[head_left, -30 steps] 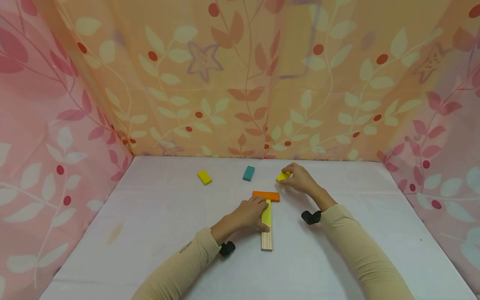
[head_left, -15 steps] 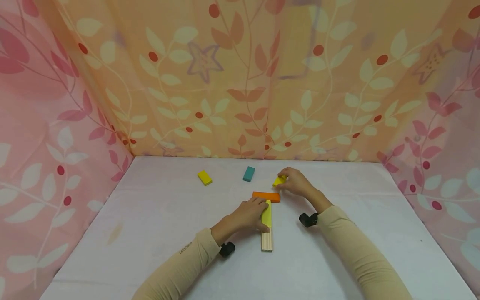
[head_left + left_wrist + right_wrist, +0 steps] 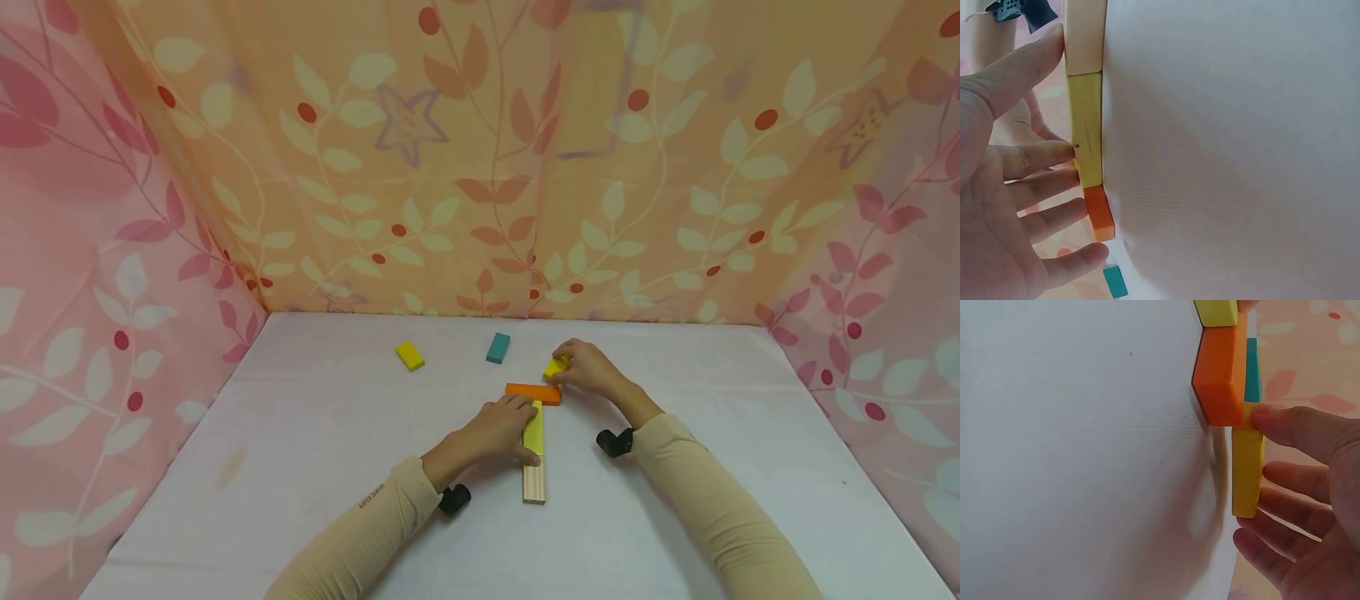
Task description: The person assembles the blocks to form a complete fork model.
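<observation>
A plain wooden block [image 3: 534,485], a light-yellow block [image 3: 535,435] and an orange block [image 3: 534,394] lie end to end, the orange one set crosswise at the far end like a T. My left hand [image 3: 489,429] rests along the row; in the left wrist view its fairly straight fingers touch the blocks' side, with the thumb by the wooden one. My right hand [image 3: 592,367] pinches a yellow block [image 3: 1246,472] between thumb and fingers, just beyond the orange block's right end. In the head view the fingers hide part of that block.
Farther back on the white-covered table [image 3: 337,450] lie a teal block [image 3: 498,348] and another yellow block [image 3: 410,356]. Patterned curtains [image 3: 480,208] rise at the back and both sides. A black camera sits at each wrist.
My right hand has brought its yellow block nearer and slightly left, close to the orange block's right end. The left hand and the row of blocks have stayed put.
</observation>
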{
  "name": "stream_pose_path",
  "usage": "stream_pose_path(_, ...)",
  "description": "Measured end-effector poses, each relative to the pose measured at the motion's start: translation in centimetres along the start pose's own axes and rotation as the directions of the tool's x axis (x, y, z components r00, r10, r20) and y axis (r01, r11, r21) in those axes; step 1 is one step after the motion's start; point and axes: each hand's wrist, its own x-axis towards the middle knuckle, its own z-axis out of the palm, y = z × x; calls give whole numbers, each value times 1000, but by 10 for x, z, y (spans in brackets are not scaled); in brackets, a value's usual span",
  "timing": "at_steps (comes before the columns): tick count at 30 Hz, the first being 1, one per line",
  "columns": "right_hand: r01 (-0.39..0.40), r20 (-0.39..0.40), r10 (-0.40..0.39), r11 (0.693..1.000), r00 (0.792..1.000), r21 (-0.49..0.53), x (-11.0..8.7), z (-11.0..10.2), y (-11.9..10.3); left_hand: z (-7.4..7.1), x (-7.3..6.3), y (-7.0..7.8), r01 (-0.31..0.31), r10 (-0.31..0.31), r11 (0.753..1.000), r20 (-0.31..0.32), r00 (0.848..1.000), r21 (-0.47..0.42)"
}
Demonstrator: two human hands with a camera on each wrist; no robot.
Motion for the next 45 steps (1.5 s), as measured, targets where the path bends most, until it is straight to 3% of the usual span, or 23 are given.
stream_pose_path(12, 41, 15, -40, 999, 999, -21, 0, 2, 1, 2, 0, -1, -10, 10, 1000, -11, 1000, 1)
stream_pose_path(45, 43, 4, -43, 999, 999, -7, 1, 8, 8, 2, 1, -3, -25, 24, 1000, 3, 1000, 15)
